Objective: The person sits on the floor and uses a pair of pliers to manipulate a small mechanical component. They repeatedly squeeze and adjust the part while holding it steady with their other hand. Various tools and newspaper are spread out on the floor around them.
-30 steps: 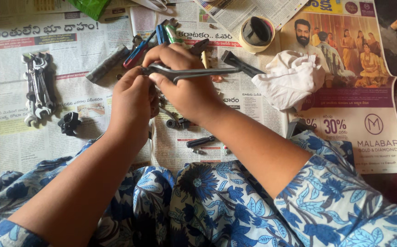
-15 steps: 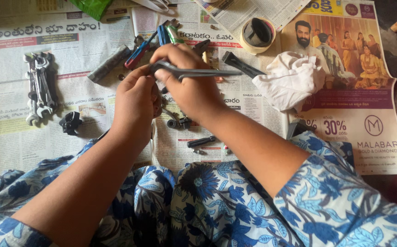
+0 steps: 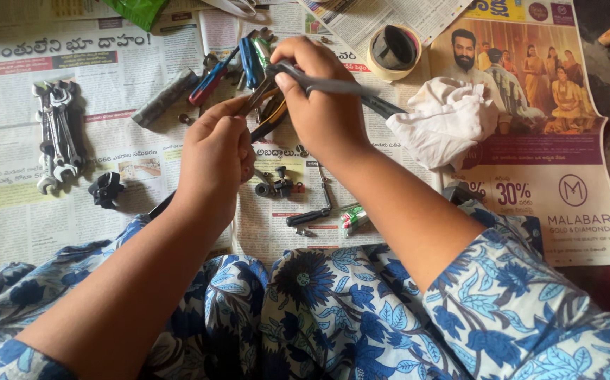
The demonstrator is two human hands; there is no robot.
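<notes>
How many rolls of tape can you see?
1. The one roll of tape lies on the newspaper near the top, just above the white cloth and to the right of the right hand. Others could be hidden under the hands.

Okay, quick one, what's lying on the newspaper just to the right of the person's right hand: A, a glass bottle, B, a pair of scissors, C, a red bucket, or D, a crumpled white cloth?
D: a crumpled white cloth lies on the newspaper just right of the right hand, which grips a grey metal tool.
</notes>
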